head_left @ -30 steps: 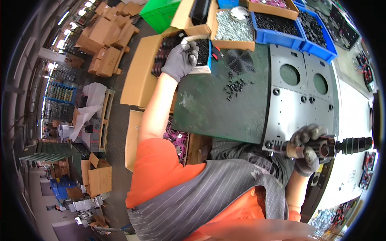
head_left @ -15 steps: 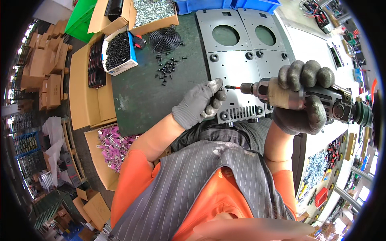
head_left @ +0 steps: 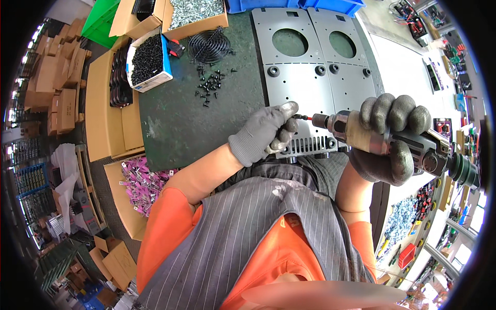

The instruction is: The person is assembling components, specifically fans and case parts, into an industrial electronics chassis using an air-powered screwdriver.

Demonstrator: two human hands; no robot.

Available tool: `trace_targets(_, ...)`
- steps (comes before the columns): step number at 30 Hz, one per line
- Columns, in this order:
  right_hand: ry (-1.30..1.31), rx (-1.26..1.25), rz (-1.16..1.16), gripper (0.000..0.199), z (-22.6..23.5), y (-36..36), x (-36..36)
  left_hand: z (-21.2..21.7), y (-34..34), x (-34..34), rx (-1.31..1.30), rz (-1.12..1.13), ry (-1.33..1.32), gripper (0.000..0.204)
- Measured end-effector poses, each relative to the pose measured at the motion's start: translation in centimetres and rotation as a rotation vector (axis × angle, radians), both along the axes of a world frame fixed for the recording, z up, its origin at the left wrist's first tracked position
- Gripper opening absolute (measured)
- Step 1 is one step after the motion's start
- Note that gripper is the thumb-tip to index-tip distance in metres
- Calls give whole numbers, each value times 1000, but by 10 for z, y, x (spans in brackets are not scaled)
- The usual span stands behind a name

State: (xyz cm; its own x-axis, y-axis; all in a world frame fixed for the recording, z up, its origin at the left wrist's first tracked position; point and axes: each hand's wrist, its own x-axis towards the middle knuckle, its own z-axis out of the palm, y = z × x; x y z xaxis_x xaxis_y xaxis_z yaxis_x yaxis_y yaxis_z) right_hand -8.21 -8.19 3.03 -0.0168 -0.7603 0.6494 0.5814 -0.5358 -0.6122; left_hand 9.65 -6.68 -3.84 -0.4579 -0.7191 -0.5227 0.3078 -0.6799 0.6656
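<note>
My right hand (head_left: 388,135), in a dark grey glove, grips a powered screwdriver (head_left: 372,137) that lies almost level, its bit pointing left. My left hand (head_left: 264,132), in a light grey glove, pinches a small black screw (head_left: 298,117) at the bit's tip. Both hands are over the near edge of a grey metal panel (head_left: 305,77) with two round holes, lying on a dark green mat (head_left: 206,119). A loose heap of black screws (head_left: 209,85) lies on the mat to the left of the panel.
A small box of black screws (head_left: 147,59), a cardboard box of silver screws (head_left: 196,13) and a round black wire fan guard (head_left: 208,45) stand at the far side. A carton of pink parts (head_left: 142,181) sits at the left. Blue bins (head_left: 315,5) line the back.
One second ago my left hand reached into the box of black screws; it then came back to the screwdriver tip. My right hand brought the screwdriver up over the panel's near edge.
</note>
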Motion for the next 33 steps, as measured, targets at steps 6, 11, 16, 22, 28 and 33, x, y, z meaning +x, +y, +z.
trace_targets(6, -79, 57, 30, 36, -6, -9, -7, -1, -4, 1, -51, -52, -77, 34)
trace_targets(11, -128, 252, -92, 40, -14, -65, -25, -19, -4, 1, -206, 137, 162, 18)
trace_targets(16, 17, 268, -350, 33, -37, -137, -44, -41, -12, 17, 3, 201, 373, 26)
trace_targets(22, 178, 285, -398, 32, -44, -154, -32, -44, -14, 24, -21, 150, 236, 29)
trace_targets(28, 252, 238, -321, 33, -43, -158, -28, -48, -14, 21, -98, 164, 277, 35)
trace_targets(33, 337, 202, -280, 34, -41, -156, -24, -42, -15, 17, -47, 239, 298, 35)
